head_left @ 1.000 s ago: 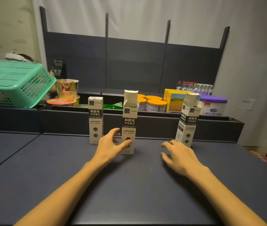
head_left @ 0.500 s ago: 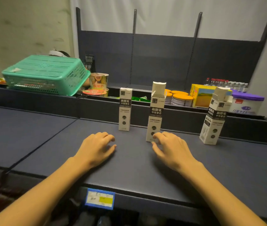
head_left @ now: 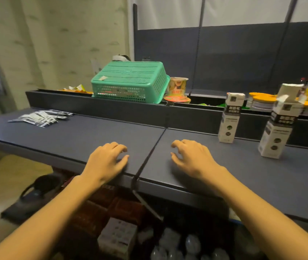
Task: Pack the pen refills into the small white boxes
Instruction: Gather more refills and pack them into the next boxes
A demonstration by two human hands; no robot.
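Two small white boxes with black labels stand upright at the right of the dark table [head_left: 85,139]: a shut one [head_left: 230,117] and one with its top flap open [head_left: 279,124]. Several packets of pen refills [head_left: 40,117] lie in a loose fan at the table's far left. My left hand [head_left: 106,162] and my right hand [head_left: 194,160] hover low over the table's near edge, either side of a seam, fingers loosely curled and holding nothing.
An upturned green basket [head_left: 130,81] and a noodle cup [head_left: 177,87] sit on the shelf behind the table, with orange-lidded jars [head_left: 262,102] further right. Boxes and bottles are stored below the table. A sandal [head_left: 35,196] lies on the floor at the left.
The view has swung left, bringing the refill packets into sight and the rightmost box out of it. Both hands have shifted left along the table, away from the boxes.
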